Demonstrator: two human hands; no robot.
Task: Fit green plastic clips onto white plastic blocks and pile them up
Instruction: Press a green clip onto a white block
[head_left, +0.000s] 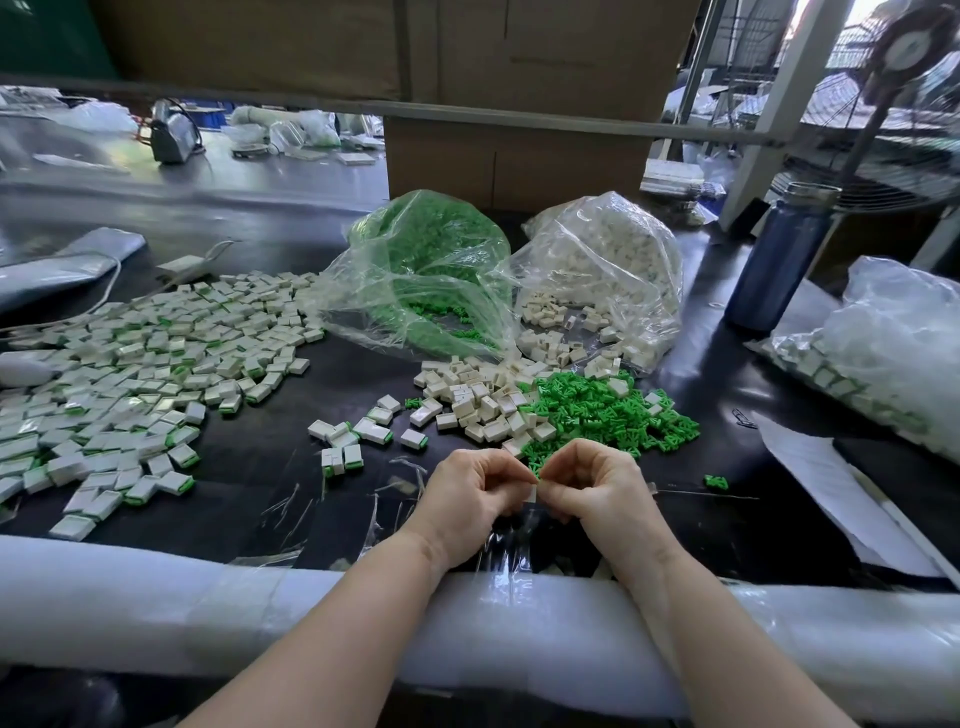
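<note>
My left hand and my right hand meet near the table's front edge, fingers curled. Between them they pinch a small white block with a green clip at its top; most of both is hidden by the fingers. Just beyond lies a heap of loose white blocks and a heap of green clips. A broad pile of fitted blocks spreads over the left of the dark table. A few fitted ones lie left of my hands.
Two open clear bags stand behind the heaps, one of green clips, one of white blocks. A blue bottle stands at right, beside another bag and paper sheets. White foam padding lines the front edge. Cardboard boxes stand behind.
</note>
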